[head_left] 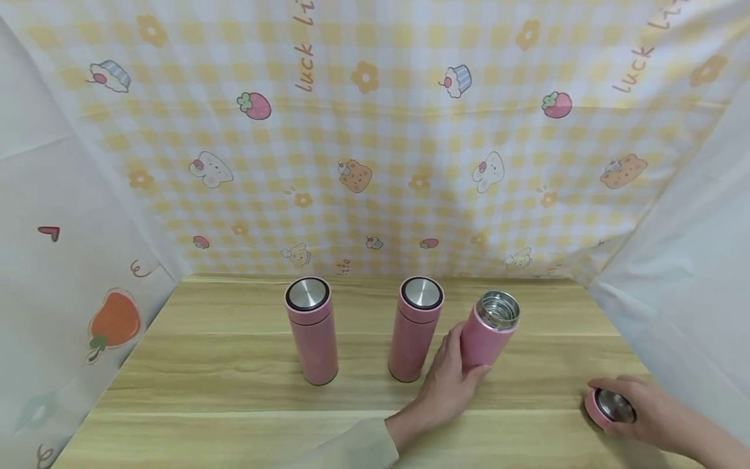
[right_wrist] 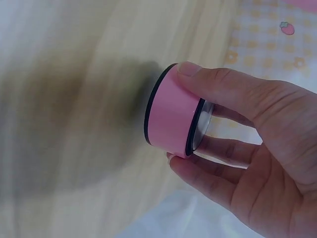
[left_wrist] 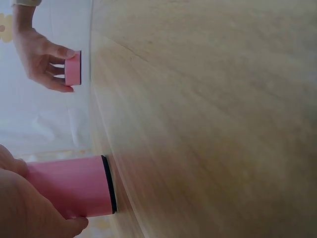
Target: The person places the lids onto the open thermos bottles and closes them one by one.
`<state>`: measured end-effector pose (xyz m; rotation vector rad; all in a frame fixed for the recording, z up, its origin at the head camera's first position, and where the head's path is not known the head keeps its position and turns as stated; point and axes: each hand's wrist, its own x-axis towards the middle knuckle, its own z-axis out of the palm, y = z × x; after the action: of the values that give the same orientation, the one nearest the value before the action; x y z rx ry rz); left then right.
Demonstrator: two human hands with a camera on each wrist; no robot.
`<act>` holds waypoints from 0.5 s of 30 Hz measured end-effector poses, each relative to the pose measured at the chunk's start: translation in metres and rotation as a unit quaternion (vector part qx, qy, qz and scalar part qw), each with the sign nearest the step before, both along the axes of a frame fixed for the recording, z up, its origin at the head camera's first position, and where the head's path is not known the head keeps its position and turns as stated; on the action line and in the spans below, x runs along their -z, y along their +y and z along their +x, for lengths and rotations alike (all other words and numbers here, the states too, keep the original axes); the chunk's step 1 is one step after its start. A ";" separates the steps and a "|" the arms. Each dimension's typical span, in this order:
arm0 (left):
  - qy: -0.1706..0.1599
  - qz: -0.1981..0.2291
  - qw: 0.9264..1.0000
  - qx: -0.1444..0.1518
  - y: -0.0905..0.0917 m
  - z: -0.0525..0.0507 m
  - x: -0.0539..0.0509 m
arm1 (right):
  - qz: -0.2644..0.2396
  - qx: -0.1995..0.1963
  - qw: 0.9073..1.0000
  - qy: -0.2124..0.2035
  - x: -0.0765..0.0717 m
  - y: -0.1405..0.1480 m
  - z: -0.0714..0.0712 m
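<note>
In the head view my left hand (head_left: 448, 384) grips a pink thermos (head_left: 487, 342) around its body. Its mouth is uncovered, showing the bare steel rim, and it tilts slightly. The left wrist view shows the black-edged base of this thermos (left_wrist: 72, 186) at the tabletop; whether it touches cannot be told. At the right, my right hand (head_left: 653, 417) pinches a pink lid (right_wrist: 173, 111) with a silver top and black rings. Thumb and fingers hold the lid by its sides, silver face towards the palm, close above the table.
Two capped pink thermoses stand upright left of my left hand: one near the middle (head_left: 413, 335), one farther left (head_left: 313, 339). The wooden table (head_left: 205, 365) ends at a yellow checked cloth (head_left: 398, 130) behind, with white cloth walls (head_left: 674, 260) at both sides.
</note>
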<state>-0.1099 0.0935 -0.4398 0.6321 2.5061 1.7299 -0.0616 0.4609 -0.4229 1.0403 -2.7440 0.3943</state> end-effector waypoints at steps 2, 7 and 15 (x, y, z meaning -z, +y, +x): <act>0.006 -0.005 1.000 -0.002 -0.001 0.000 0.000 | -0.002 -0.015 1.000 0.018 -0.005 -0.003 -0.005; 0.015 -0.016 1.000 -0.003 -0.001 0.000 0.001 | 0.010 -0.016 1.000 0.006 -0.028 -0.012 -0.012; 0.032 -0.042 0.999 -0.003 -0.002 -0.002 0.003 | 0.041 -0.017 0.999 -0.018 -0.071 -0.032 -0.025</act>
<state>-0.1120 0.0912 -0.4433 0.6864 2.6091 1.6225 -0.0868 0.4285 -0.3520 1.1105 -2.8002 0.3116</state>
